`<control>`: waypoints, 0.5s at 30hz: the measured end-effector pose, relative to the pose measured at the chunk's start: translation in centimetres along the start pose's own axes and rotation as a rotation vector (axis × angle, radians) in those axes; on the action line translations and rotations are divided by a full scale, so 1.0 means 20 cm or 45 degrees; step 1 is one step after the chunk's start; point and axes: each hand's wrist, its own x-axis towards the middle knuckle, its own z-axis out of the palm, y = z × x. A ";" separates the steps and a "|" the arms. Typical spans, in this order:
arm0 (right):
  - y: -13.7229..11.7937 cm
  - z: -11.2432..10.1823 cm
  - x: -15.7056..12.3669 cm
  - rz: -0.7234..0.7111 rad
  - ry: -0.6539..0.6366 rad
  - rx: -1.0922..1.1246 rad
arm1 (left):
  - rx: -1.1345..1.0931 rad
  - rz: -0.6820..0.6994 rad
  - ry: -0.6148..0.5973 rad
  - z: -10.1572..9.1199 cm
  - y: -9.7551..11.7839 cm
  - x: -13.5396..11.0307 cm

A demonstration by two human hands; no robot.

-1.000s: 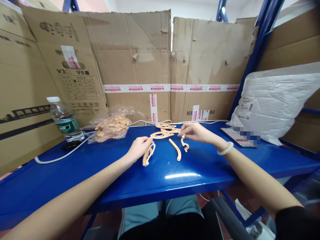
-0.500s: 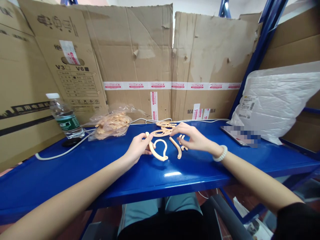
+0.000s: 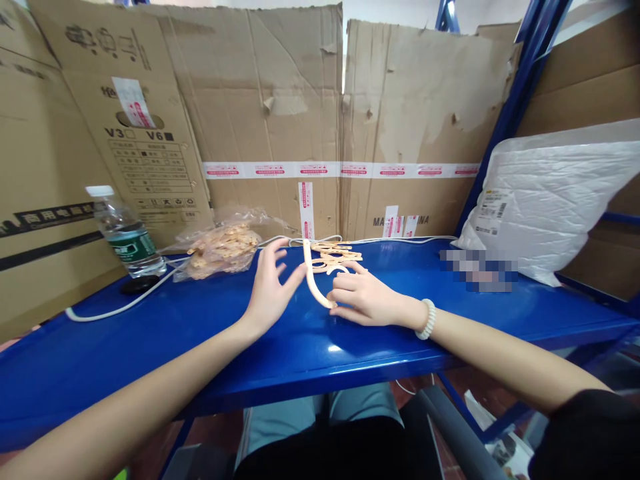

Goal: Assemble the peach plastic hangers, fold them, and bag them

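A long curved peach plastic piece (image 3: 312, 280) stands tilted up from the blue table (image 3: 210, 333). My right hand (image 3: 363, 299), with a white bead bracelet on the wrist, is curled on the piece's lower end, fingers pressed together. My left hand (image 3: 270, 287) is just left of the piece with its fingers spread apart; the thumb reaches toward the piece's middle, and I cannot tell if it touches. Whether other small pieces lie under my right hand is hidden. A small pile of the same peach pieces (image 3: 336, 255) lies just behind both hands.
A clear bag of peach pieces (image 3: 223, 245) and a water bottle (image 3: 125, 233) stand at the back left, with a white cable (image 3: 115, 308) running along the table. A blurred flat device (image 3: 477, 270) and a white padded bag (image 3: 550, 200) lie at the right. Cardboard (image 3: 280, 107) walls the back.
My left hand has opened its fingers and let go of the looped piece. My right hand came nearer and closed on the curved piece, which now stands up between the hands.
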 end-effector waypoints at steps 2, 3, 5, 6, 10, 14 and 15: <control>0.00 0.00 0.00 0.039 0.018 0.005 | 0.322 0.491 -0.096 -0.03 0.02 -0.01; 0.00 0.00 0.00 0.051 0.032 0.013 | 0.434 0.698 -0.185 -0.04 0.04 -0.02; 0.01 0.01 -0.01 0.058 0.057 0.036 | 0.544 0.973 -0.389 -0.04 0.06 -0.04; 0.01 0.02 -0.01 0.054 0.067 0.047 | 0.568 1.031 -0.489 -0.04 0.07 -0.06; 0.01 0.01 -0.01 0.062 0.074 0.078 | 0.644 0.939 -0.646 -0.02 0.08 -0.06; 0.01 0.00 -0.01 0.080 0.085 0.120 | 0.736 0.857 -0.670 -0.02 0.07 -0.04; 0.01 0.01 -0.01 0.077 0.081 0.119 | 0.741 0.842 -0.685 -0.02 0.06 -0.03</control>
